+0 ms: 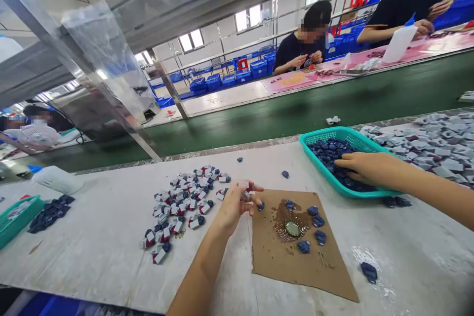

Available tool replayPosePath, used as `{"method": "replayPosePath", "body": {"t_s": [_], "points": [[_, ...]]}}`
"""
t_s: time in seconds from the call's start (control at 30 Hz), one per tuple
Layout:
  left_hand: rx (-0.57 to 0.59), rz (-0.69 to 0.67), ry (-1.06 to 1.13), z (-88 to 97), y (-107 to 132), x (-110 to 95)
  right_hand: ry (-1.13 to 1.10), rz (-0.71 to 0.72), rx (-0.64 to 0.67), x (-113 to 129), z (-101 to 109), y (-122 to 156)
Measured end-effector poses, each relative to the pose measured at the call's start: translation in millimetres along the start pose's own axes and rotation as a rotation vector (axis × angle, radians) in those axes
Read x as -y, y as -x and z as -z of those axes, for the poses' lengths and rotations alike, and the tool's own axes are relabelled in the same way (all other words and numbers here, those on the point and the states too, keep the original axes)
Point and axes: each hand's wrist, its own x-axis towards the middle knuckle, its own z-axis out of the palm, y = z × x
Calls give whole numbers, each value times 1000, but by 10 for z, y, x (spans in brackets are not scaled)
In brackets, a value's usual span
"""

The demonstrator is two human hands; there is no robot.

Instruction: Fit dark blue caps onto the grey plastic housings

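My left hand [233, 207] is above the left edge of a cardboard sheet [274, 261]. Its fingers are curled around a small grey-white block [243, 185], partly hidden by them. A dark blue piece [261, 206] lies by its fingertips. My right hand [365, 168] reaches into a teal basket [326, 185] of dark blue pieces [326, 153]; its fingers are stretched out and apart, touching the heap, with nothing visibly held. On the cardboard, several dark blue pieces [320, 237] surround a round cap [292, 228] in a wet brown stain.
Left of the cardboard lie many white, red and blue assembled pieces [192, 197]. Grey-white blocks [444, 143] are heaped at right. A white bottle [57, 180] lies near another teal basket [22, 217] at left. Beyond the green belt [237, 123], two people work at a table.
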Motion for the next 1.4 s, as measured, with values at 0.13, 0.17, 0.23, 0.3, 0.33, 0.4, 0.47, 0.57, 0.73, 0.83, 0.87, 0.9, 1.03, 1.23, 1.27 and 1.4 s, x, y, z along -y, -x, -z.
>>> {"method": "replayPosePath", "body": {"t_s": [0.13, 0.17, 0.23, 0.3, 0.33, 0.4, 0.47, 0.57, 0.73, 0.83, 0.87, 0.9, 1.03, 1.23, 1.27, 1.4], "points": [[-6, 90, 77, 45, 75, -7, -165, -41, 43, -61, 58, 49], [-2, 105, 98, 49, 85, -15, -212, -47, 47, -62, 83, 59], [-7, 128, 121, 57, 99, -23, -308, -49, 57, -49, 136, 69], [-29, 138, 97, 70, 109, -14, -395, -63, 64, -25, 184, 69], [-41, 137, 76, 79, 111, -3, -432, -84, 65, -14, 204, 68], [-60, 125, 46, 100, 110, 27, -502, -143, 61, 6, 242, 72], [-72, 124, 54, 116, 102, 59, -579, -205, 53, 26, 280, 84], [-118, 138, 74, 113, 86, 88, -705, -275, 46, 64, 324, 108], [-184, 151, 79, 70, 81, 71, -848, -331, 94, 170, 336, 113], [-203, 156, 66, 58, 75, 55, -846, -330, 108, 239, 351, 83], [-211, 160, 64, 56, 71, 51, -833, -323, 108, 257, 364, 71], [-220, 161, 65, 54, 67, 47, -816, -317, 107, 270, 380, 60], [-249, 153, 74, 43, 59, 29, -720, -312, 89, 297, 446, 54], [-246, 168, 53, 18, 76, 16, -566, -259, 65, 337, 444, 4], [-241, 174, 56, 16, 78, 20, -556, -235, 73, 341, 436, -30], [-238, 171, 68, 19, 75, 36, -571, -168, 154, 338, 424, -143]]}}
